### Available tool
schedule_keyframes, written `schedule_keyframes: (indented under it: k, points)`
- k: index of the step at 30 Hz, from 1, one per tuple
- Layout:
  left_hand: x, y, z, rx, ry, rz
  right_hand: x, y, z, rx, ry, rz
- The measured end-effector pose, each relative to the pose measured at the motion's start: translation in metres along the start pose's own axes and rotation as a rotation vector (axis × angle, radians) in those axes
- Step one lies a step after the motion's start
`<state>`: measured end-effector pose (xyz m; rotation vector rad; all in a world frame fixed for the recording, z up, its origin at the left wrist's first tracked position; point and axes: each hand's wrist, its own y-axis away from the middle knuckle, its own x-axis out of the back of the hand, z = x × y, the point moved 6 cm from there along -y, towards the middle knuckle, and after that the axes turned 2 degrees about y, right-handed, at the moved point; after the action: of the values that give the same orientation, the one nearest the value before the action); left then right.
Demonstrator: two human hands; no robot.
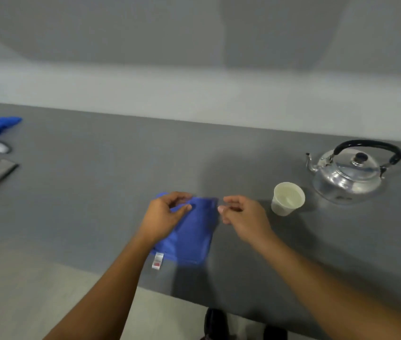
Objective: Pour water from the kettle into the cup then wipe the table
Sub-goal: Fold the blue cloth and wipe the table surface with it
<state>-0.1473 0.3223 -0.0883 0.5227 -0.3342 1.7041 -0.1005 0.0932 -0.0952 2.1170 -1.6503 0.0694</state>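
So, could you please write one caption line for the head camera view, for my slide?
Both hands, left and right, handle a blue cloth on the grey table, beside a filled paper cup and a steel kettle.

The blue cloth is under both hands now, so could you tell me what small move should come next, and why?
Probably press the left hand flat on the blue cloth and start a wiping stroke. The cup already looks filled, the kettle stands set down, and the cloth lies on the table. The right hand is at the cloth's edge.

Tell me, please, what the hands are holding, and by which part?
The left hand pinches the flat blue cloth at its far edge; the right hand looks empty.
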Motion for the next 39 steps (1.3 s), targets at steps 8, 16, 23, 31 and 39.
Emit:
schedule_keyframes:
  k: [8, 16, 23, 31, 39]
  points:
    - [0.024, 0.024, -0.07, 0.157, -0.175, 0.036, -0.047, 0.002, 0.033, -0.152, 0.234, 0.003]
    - [0.035, 0.026, -0.089, 0.261, -0.202, 0.199, -0.08, 0.0, 0.027, -0.125, 0.296, 0.06]
    - [0.029, 0.025, -0.093, 0.394, -0.142, 0.205, -0.105, -0.001, 0.028, -0.119, 0.348, 0.03]
    - [0.017, 0.035, -0.078, 0.318, -0.045, 0.161, -0.094, 0.019, 0.023, -0.057, 0.126, 0.118]
    - [-0.006, 0.065, -0.047, 0.189, 0.239, 0.091, -0.029, 0.061, 0.038, 0.106, 0.034, 0.19]
